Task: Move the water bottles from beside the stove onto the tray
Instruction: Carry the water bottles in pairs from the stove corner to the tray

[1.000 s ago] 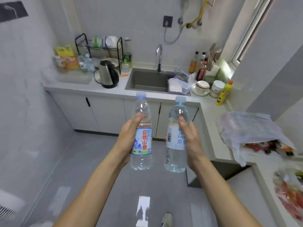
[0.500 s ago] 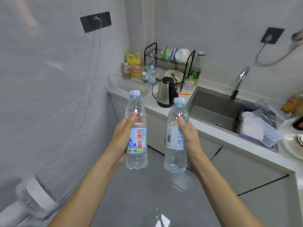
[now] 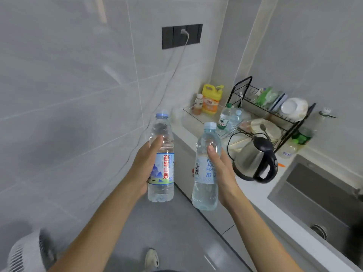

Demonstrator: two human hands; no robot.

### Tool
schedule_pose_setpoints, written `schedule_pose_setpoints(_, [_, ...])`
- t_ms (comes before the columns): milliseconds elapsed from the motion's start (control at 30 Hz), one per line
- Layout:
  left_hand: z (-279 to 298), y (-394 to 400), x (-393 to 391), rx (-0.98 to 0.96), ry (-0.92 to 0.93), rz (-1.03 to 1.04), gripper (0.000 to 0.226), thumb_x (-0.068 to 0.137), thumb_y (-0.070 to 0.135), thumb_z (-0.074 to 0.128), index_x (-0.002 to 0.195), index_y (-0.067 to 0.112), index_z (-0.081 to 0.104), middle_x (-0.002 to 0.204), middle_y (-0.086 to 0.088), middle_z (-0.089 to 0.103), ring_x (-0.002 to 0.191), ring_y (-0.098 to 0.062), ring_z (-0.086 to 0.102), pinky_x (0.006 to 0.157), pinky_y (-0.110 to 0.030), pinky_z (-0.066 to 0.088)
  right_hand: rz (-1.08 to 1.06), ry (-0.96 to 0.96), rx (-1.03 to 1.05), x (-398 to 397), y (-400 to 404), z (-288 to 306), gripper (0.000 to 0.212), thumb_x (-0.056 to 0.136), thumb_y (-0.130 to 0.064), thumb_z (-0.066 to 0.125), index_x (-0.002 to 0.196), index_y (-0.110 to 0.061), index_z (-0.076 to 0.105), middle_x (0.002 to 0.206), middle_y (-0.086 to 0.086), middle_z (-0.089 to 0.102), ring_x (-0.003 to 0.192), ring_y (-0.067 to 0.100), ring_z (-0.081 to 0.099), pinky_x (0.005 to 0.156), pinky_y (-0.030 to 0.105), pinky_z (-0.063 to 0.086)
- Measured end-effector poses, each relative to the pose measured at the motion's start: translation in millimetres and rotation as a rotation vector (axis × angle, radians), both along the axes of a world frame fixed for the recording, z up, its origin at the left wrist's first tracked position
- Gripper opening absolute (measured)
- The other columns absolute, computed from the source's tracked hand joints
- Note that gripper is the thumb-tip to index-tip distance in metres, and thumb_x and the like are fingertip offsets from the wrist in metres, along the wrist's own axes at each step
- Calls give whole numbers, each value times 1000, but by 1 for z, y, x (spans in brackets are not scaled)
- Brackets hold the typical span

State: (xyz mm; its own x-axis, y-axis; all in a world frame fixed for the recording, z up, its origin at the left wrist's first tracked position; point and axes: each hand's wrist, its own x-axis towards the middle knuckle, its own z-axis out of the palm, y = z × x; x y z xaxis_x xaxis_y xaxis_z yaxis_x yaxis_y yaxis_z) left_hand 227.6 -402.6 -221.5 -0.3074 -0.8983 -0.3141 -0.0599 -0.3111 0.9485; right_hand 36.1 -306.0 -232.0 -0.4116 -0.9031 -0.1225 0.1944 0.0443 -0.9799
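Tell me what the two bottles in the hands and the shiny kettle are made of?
The bottle with the red writing and the bottle with the pale blue label look like thin clear plastic: you see straight through them, and the walls are ribbed. The kettle looks like brushed steel, grey and softly shiny, with a handle and lid that are probably black plastic.

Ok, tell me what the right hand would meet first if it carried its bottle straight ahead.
Probably the clear tray on the counter corner, near the two small bottles; the kettle sits just to the right hand's side. Depth is unclear.
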Motion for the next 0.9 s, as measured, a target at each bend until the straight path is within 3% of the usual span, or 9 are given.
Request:
schedule_pose_setpoints(67, [2, -45, -10, -15, -12, -23, 68, 69, 83, 57, 105, 26, 69, 84, -4, 75, 66, -17, 66, 60, -28, 49, -18, 1, 0, -12, -34, 4, 17, 100, -49, 66, 115, -43, 71, 107, 0, 79, 101, 29, 76, 96, 59, 60])
schedule_pose_setpoints(167, [4, -105, -35, -37, -9, -74, 61, 77, 80, 59, 105, 27, 68, 82, -4, 74, 63, -13, 66, 56, -25, 51, -86, -22, -4, -33, -80, 9, 25, 97, -46, 66, 122, -41, 66, 109, -8, 80, 105, 21, 77, 88, 45, 63])
schedule_pose_setpoints(267, [2, -149, -66, -75, 46, -125, 40, 100, 61, 57, 110, 23, 65, 82, -1, 74, 60, -8, 70, 49, -20, 51, -148, -17, 17, -56, -116, 4, 40, 93, -52, 74, 129, -38, 65, 120, 0, 77, 109, 23, 75, 92, 47, 61])
schedule_pose_setpoints(400, [-8, -201, -116, -88, 55, -217, 45, 96, 63, 64, 124, 28, 64, 106, 0, 79, 92, -18, 79, 67, -32, 62, -200, -5, 37, -102, -164, -11, 52, 89, -56, 74, 136, -39, 62, 129, 2, 74, 118, 27, 72, 103, 58, 57])
schedule_pose_setpoints(500, [-20, -239, -159, -118, 65, -289, 54, 86, 62, 71, 128, 30, 63, 121, 0, 76, 108, -21, 77, 78, -38, 64, -226, 34, 45, -143, -200, -24, 52, 89, -54, 73, 136, -38, 61, 132, -6, 73, 123, 18, 70, 108, 55, 54])
schedule_pose_setpoints(633, [-26, -287, -217, -206, 43, -312, 62, 74, 54, 82, 123, 21, 64, 117, 1, 77, 107, -14, 76, 79, -28, 61, -259, 42, 52, -203, -249, -40, 52, 85, -49, 79, 131, -31, 63, 126, 1, 74, 116, 22, 73, 103, 57, 57])
schedule_pose_setpoints(733, [-31, -322, -257, -274, -21, -327, 55, 77, 37, 85, 124, 16, 65, 117, -3, 78, 110, -19, 76, 90, -35, 61, -292, 79, 78, -244, -277, -49, 53, 81, -42, 84, 127, -24, 63, 119, 5, 75, 104, 25, 77, 95, 56, 61])
schedule_pose_setpoints(833, [-38, -349, -292, -314, -64, -386, 52, 72, 33, 90, 119, 21, 70, 114, -2, 80, 108, -20, 77, 93, -42, 62, -312, 141, 107, -274, -296, -59, 53, 85, -31, 88, 128, -18, 61, 109, -8, 75, 98, 17, 78, 91, 48, 64])
schedule_pose_setpoints(900, [-45, -362, -310, -361, -131, -417, 49, 69, 35, 93, 113, 30, 72, 108, 7, 81, 104, -11, 77, 89, -38, 61, -327, 189, 128, -288, -304, -68, 52, 85, -26, 89, 129, -18, 61, 104, -17, 75, 99, 14, 76, 89, 43, 65])
